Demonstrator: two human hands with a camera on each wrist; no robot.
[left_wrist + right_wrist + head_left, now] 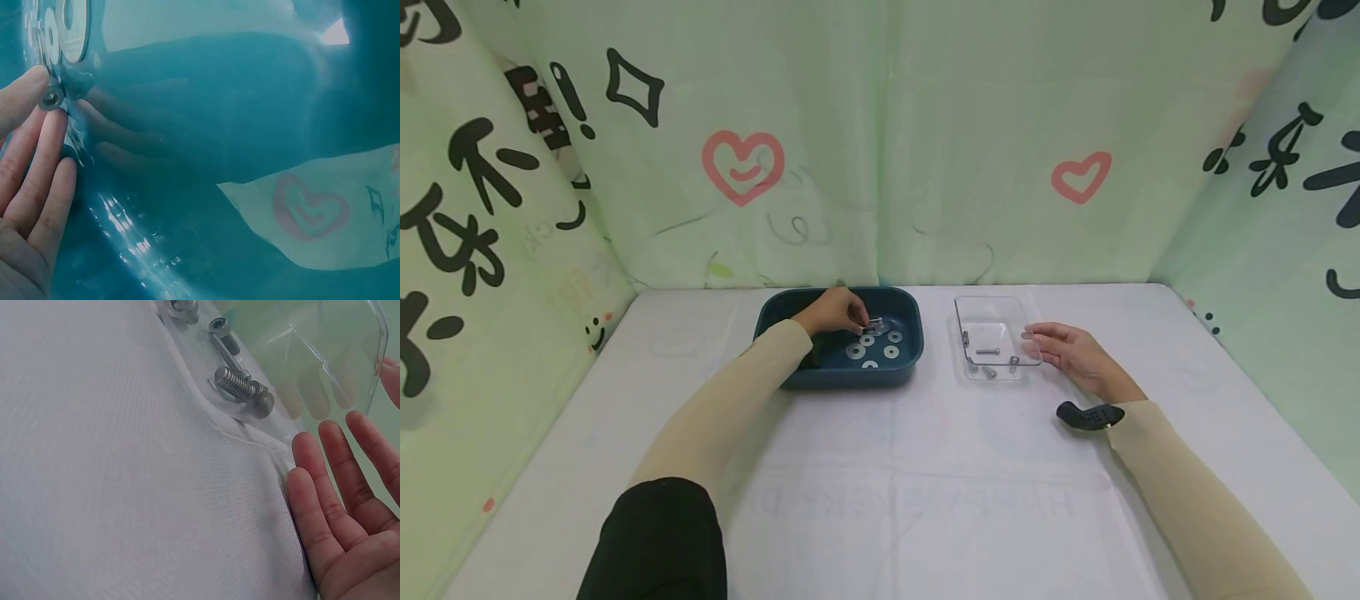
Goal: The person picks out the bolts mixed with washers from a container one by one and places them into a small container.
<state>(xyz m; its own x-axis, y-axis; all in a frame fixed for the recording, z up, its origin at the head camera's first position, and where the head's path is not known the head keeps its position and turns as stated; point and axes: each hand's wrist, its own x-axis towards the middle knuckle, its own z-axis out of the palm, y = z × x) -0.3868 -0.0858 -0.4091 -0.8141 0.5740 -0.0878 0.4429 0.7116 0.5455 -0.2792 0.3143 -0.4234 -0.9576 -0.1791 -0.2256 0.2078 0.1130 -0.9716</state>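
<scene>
My left hand (838,312) reaches into a dark blue tray (850,379). Its thumb and fingertips pinch a small metal bolt; the round socket head of this bolt (52,97) shows in the left wrist view. Several flat washers (856,352) of different sizes lie on the tray floor by the fingers. My right hand (1075,354) is at the right side of a clear plastic box (992,310), its fingers fairly straight along the outer wall and the thumb close to the rim. Inside that box lie several metal bolts (234,384).
A white cloth (880,500) covers the table under both containers. Green printed curtains (970,125) enclose the back and both sides. A black device (1090,416) sits at the right wrist.
</scene>
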